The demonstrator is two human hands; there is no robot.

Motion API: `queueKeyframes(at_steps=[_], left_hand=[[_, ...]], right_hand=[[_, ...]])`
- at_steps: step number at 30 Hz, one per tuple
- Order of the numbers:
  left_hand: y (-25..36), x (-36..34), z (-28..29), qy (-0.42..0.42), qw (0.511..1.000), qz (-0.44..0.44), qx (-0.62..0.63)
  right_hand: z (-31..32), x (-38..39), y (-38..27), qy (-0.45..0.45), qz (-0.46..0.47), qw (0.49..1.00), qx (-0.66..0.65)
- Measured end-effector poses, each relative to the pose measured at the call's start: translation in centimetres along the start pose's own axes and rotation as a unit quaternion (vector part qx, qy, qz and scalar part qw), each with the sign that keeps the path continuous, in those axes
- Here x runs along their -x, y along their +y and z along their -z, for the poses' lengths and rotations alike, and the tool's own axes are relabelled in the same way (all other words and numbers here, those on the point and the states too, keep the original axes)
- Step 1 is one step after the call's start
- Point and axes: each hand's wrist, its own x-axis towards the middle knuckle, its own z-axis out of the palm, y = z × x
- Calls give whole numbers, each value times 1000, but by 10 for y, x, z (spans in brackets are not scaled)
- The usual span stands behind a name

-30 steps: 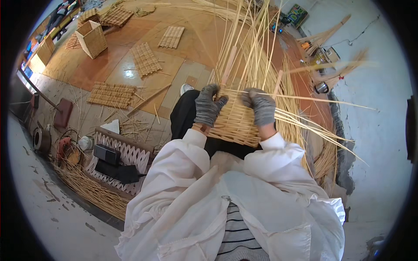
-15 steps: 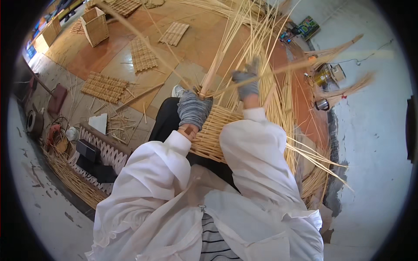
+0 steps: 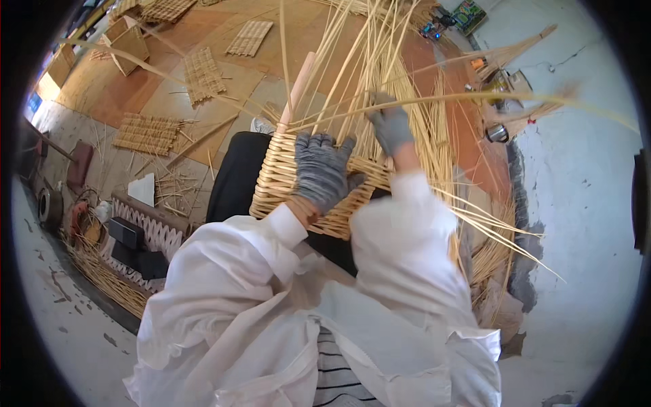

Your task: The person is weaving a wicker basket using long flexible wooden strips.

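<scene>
A woven wicker panel [image 3: 274,175] lies across my lap, with long upright rods fanning out from its far edge. My left hand [image 3: 322,168], in a grey knit glove, rests on the panel with its fingers spread over the weave. A thick peeled wooden stick [image 3: 300,88] stands up from the panel's far left corner. Beyond the panel's right part my gloved right hand [image 3: 392,129], a little blurred, is closed around a long wicker strand [image 3: 475,99]. That strand runs from the stick's base through the hand and arcs out to the right.
Bundled rods [image 3: 434,146] lie along my right, beside the wall [image 3: 576,224]. Small woven mats [image 3: 146,133] and a woven box [image 3: 127,46] are on the floor at left. A metal cup [image 3: 497,132] stands by the wall. Offcuts and a black device [image 3: 127,233] lie at lower left.
My left hand has moved from the stick's base onto the panel, its fingers now spread. The right hand stays beyond the panel with the strand. The view has shifted slightly.
</scene>
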Motion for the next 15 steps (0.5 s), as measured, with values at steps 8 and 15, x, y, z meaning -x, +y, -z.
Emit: queueKeyframes(at_steps=[8, 15], left_hand=[[-16, 19, 0, -25, 998, 61, 13], [0, -5, -11, -89, 986, 135, -38]], right_hand=[[68, 81, -83, -42, -286, 889, -356], [10, -37, -52, -65, -139, 987, -44]])
